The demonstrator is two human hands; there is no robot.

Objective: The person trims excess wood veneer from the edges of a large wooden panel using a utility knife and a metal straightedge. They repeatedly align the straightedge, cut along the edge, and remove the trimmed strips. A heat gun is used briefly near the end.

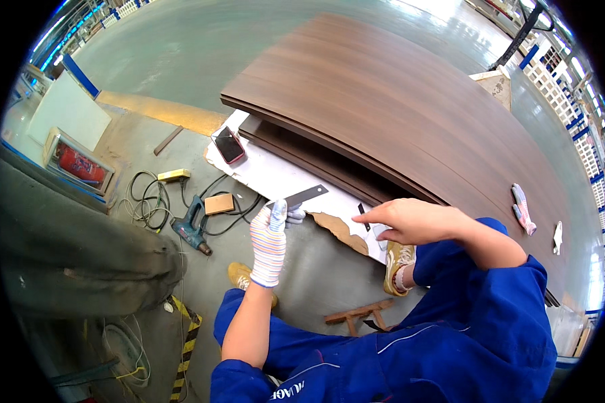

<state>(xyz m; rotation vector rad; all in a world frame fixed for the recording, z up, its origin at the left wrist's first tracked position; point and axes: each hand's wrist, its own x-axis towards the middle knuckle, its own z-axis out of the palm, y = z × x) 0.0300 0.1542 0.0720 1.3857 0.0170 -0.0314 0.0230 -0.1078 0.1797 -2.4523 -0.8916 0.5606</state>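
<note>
One framed box [54, 140] contains something red [81, 165]. My left hand [270, 227] grips one dark strip [307, 195] over the white sheet [269, 168]; my right hand [415, 220], fingers parted, is near a second strip [361, 209]. Two gloves [521, 209] lie farther right.

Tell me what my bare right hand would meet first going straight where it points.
Probably your gloved left hand, though depth is unclear; if it's aimed downward, the torn brown cardboard might come first.

open: between metal strip [308, 195] and right fingers [378, 213] | blocked: brown panels [363, 101] ahead
</note>
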